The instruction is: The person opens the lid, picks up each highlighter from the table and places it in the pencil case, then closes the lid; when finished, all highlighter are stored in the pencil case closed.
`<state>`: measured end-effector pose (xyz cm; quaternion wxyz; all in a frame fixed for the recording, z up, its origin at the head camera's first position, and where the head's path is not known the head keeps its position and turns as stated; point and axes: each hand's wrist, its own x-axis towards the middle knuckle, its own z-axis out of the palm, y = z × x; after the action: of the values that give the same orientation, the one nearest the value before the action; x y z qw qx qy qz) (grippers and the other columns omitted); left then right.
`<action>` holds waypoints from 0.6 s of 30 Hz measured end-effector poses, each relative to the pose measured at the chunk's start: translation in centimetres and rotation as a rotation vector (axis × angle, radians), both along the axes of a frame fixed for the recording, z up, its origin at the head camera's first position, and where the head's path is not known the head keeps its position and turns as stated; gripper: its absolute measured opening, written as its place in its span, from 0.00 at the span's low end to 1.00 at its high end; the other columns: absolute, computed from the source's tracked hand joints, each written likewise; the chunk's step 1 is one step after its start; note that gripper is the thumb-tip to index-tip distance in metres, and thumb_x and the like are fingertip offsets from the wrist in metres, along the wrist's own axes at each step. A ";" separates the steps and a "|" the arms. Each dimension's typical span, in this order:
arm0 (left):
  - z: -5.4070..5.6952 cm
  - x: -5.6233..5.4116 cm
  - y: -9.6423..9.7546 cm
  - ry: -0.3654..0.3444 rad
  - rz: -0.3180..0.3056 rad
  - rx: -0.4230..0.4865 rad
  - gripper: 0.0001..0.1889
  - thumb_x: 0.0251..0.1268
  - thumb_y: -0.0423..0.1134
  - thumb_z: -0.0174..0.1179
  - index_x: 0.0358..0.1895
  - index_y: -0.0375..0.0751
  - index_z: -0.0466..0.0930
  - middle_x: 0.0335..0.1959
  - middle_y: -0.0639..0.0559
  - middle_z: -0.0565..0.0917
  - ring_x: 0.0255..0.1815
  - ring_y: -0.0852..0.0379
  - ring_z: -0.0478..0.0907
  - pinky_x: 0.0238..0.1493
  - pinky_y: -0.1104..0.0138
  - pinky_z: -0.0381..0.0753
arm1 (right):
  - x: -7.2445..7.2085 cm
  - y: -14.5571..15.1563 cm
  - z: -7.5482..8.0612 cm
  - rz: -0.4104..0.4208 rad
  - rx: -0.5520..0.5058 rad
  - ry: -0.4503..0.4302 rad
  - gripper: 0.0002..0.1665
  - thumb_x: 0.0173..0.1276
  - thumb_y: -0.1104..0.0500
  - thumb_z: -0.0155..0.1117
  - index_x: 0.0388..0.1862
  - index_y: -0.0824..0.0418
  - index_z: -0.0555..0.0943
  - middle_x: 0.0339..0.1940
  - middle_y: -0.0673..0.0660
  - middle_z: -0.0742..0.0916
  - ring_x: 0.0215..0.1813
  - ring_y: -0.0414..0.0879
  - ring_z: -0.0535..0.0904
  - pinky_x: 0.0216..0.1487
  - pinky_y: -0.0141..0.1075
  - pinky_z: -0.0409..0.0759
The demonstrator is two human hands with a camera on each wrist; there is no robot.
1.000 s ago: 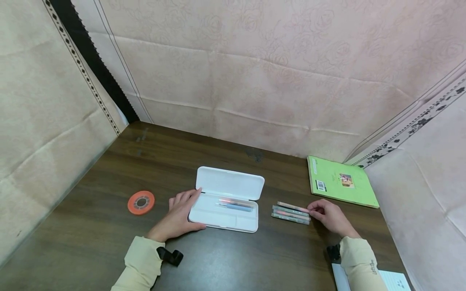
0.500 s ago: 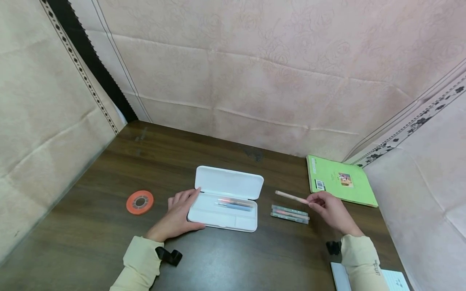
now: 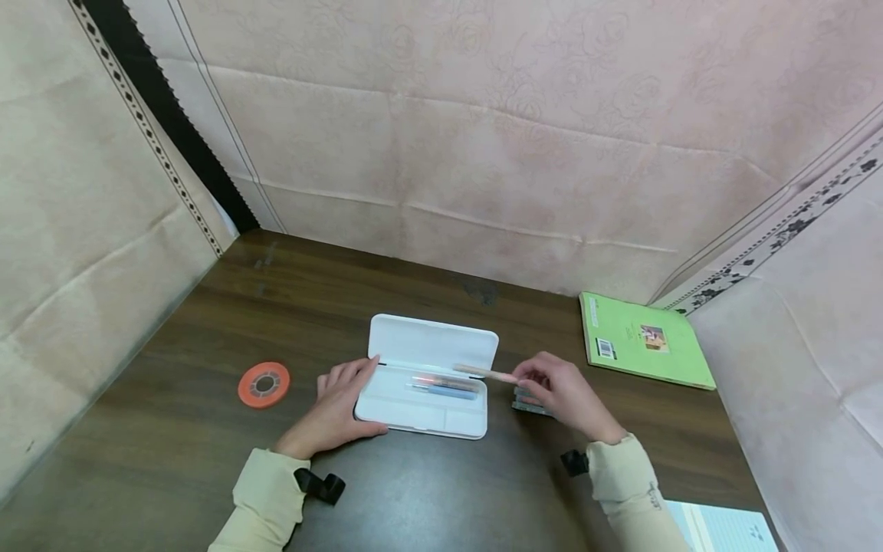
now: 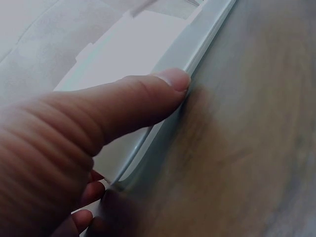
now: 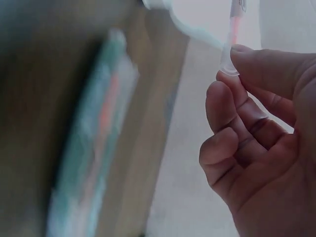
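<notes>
A white pencil case (image 3: 393,406) lies open on the table, its lid (image 3: 433,341) tipped back. My left hand (image 3: 334,414) grips its left end, the thumb (image 4: 143,96) along the front edge in the left wrist view. Inside the tray lie a reddish pen and a blue pen (image 3: 451,392). Between thumb and fingertips, my right hand (image 3: 566,395) pinches a pale pen (image 3: 483,373) by its clear, pink-tinged end. The pen's other end overlaps the case's right part in the head view. Several more pens (image 5: 94,138) lie side by side beneath that hand, partly hidden by it.
An orange tape roll (image 3: 264,385) lies left of the case. A green book (image 3: 645,337) is at the back right, against the cloth wall. At the front right, a light-blue notebook (image 3: 724,529) sits partly under the right sleeve.
My right hand has lifted the pale pen off the row of pens and carried it left to the case's right side. My left hand stays on the case.
</notes>
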<state>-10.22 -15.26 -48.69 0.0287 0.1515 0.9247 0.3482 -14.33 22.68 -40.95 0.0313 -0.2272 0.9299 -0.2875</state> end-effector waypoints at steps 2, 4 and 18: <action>0.0 0.0 0.0 -0.001 0.000 0.001 0.57 0.47 0.57 0.76 0.79 0.46 0.51 0.72 0.42 0.64 0.68 0.42 0.56 0.56 0.50 0.51 | 0.0 -1.3 -0.6 0.022 0.009 -0.010 0.06 0.67 0.60 0.67 0.42 0.50 0.84 0.34 0.44 0.81 0.33 0.38 0.75 0.34 0.30 0.77; -0.1 0.0 0.0 -0.002 0.001 0.001 0.57 0.47 0.57 0.76 0.79 0.45 0.52 0.72 0.42 0.64 0.68 0.42 0.56 0.56 0.50 0.51 | 0.0 -2.5 -1.2 0.047 0.026 -0.009 0.06 0.67 0.60 0.68 0.42 0.50 0.85 0.34 0.44 0.81 0.34 0.38 0.74 0.36 0.31 0.77; -0.2 -0.1 0.1 0.014 0.000 0.007 0.57 0.47 0.56 0.76 0.79 0.44 0.52 0.71 0.41 0.65 0.66 0.42 0.57 0.55 0.50 0.51 | 0.0 -5.6 -3.3 0.016 0.073 -0.023 0.08 0.64 0.58 0.71 0.42 0.50 0.85 0.36 0.43 0.81 0.34 0.38 0.73 0.37 0.30 0.76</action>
<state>-10.27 -15.20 -48.89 0.0216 0.1540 0.9236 0.3503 -14.28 17.10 -44.27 0.0525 -0.2301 0.9375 -0.2556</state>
